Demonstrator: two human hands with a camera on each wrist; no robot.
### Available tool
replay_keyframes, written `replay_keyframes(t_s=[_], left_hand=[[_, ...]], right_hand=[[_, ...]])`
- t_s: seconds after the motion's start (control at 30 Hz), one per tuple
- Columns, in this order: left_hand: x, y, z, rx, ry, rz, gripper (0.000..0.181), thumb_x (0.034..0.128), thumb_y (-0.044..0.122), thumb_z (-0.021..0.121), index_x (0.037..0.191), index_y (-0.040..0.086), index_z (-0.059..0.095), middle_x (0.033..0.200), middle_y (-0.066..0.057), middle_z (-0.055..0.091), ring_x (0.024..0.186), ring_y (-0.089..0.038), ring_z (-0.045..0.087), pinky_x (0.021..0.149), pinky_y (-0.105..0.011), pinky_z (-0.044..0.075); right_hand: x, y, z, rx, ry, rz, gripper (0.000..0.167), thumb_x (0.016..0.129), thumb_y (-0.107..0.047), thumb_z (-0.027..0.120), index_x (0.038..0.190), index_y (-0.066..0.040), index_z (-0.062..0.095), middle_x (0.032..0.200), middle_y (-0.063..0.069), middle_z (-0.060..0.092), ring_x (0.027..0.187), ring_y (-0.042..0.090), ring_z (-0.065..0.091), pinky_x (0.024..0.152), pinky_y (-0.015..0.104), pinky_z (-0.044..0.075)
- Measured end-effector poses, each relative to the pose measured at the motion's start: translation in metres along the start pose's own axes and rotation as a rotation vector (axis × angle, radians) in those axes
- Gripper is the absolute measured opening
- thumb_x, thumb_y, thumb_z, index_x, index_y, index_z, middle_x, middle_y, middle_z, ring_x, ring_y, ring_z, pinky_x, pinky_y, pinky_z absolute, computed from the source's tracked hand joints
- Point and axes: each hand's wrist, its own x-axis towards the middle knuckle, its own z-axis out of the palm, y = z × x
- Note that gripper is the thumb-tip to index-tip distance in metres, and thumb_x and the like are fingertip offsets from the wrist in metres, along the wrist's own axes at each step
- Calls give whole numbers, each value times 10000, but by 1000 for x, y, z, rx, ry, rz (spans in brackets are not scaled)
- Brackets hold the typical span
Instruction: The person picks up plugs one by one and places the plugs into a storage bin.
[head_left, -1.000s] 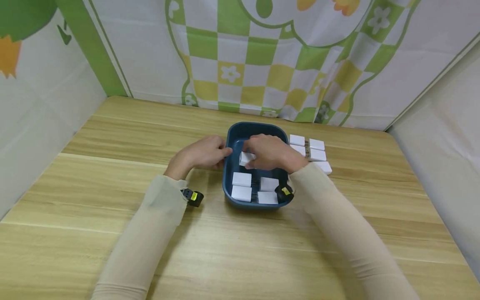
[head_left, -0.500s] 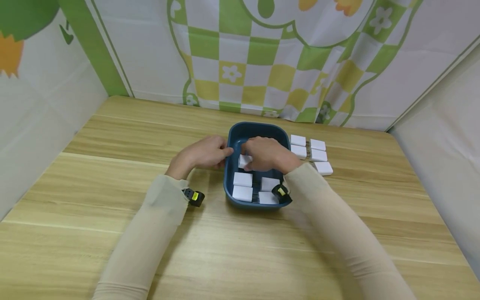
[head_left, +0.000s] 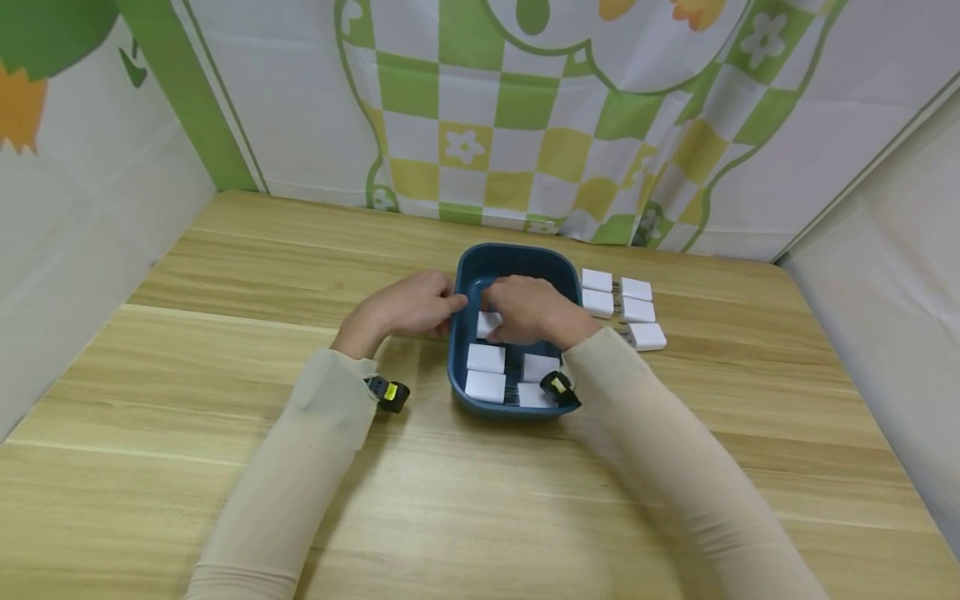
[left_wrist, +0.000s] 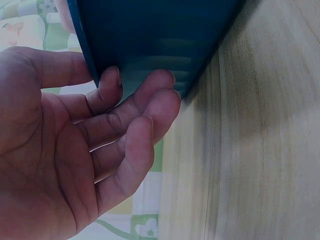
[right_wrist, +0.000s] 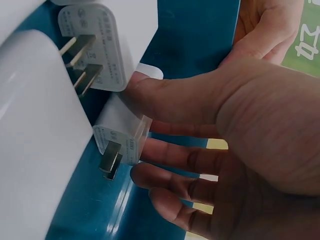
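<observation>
My right hand (head_left: 528,308) is inside a dark blue plastic bin (head_left: 459,383). Between its thumb and fingers it pinches a white charger plug (right_wrist: 120,120), whose metal prongs show in the right wrist view. In the near half of the bin lie several more white charger plugs (head_left: 486,387), prongs facing inward between two columns. My left hand (head_left: 412,304) holds the bin's left rim, thumb over the edge. In the left wrist view its fingertips (left_wrist: 162,107) lie against or close to the bin's outer wall (left_wrist: 150,30).
To the bin's right, several white charger plugs (head_left: 637,310) lie in rows on the wooden table (head_left: 480,508). A patterned green and white curtain (head_left: 517,108) hangs behind the table, and pale walls (head_left: 885,167) stand at both sides.
My right hand has moved slightly left and nearer with its charger plug, lower into the bin. More of the plugs on the table are uncovered. The left hand stays in place.
</observation>
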Motion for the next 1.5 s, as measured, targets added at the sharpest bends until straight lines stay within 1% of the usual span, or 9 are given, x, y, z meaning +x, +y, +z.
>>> replay_keyframes(t_s=[0.27, 0.5, 0.77, 1.0, 1.23, 1.5], left_hand=[[0, 0, 0, 6, 0, -3, 316, 1086, 252, 461, 929, 40, 635, 854, -117, 658, 718, -260, 617, 657, -338, 458], [1, 1, 0, 7, 4, -5, 317, 1084, 237, 465, 925, 33, 649, 853, -117, 664, 717, -221, 606, 666, -330, 478], [-1, 2, -1, -4, -3, -5, 322, 1086, 247, 461, 943, 28, 649, 865, -127, 669, 737, -242, 616, 671, -333, 487], [0, 1, -1, -8, -5, 2, 315, 1088, 235, 458, 946, 24, 644, 868, -131, 666, 734, -238, 614, 665, -328, 491], [1, 0, 0, -5, -4, 8, 321, 1087, 241, 460, 933, 28, 645, 860, -128, 670, 732, -243, 620, 660, -328, 491], [0, 1, 0, -8, -3, 7, 320, 1087, 237, 459, 932, 26, 643, 861, -131, 668, 731, -246, 619, 654, -330, 491]], right_hand=[[-1, -1, 0, -4, -4, -5, 477, 940, -363, 740, 1349, -138, 641, 1371, 65, 597, 1254, 276, 556, 1026, 480, 457], [-2, 0, -1, 8, -4, -16, 484, 937, -351, 747, 1357, -134, 642, 1355, 57, 611, 1248, 269, 559, 1019, 476, 462], [-2, 1, 0, 5, 4, -21, 475, 932, -345, 754, 1342, -127, 652, 1342, 61, 620, 1233, 271, 565, 1017, 464, 465], [-2, 1, 1, 8, 10, -27, 472, 931, -337, 756, 1341, -126, 653, 1330, 58, 625, 1226, 267, 568, 1016, 454, 465], [-3, 4, 1, 49, 14, -40, 464, 927, -326, 762, 1325, -111, 661, 1305, 58, 646, 1189, 256, 594, 1001, 437, 477], [-3, 7, 3, 72, 20, -67, 450, 936, -319, 754, 1315, -95, 665, 1289, 70, 657, 1146, 251, 620, 970, 425, 498]])
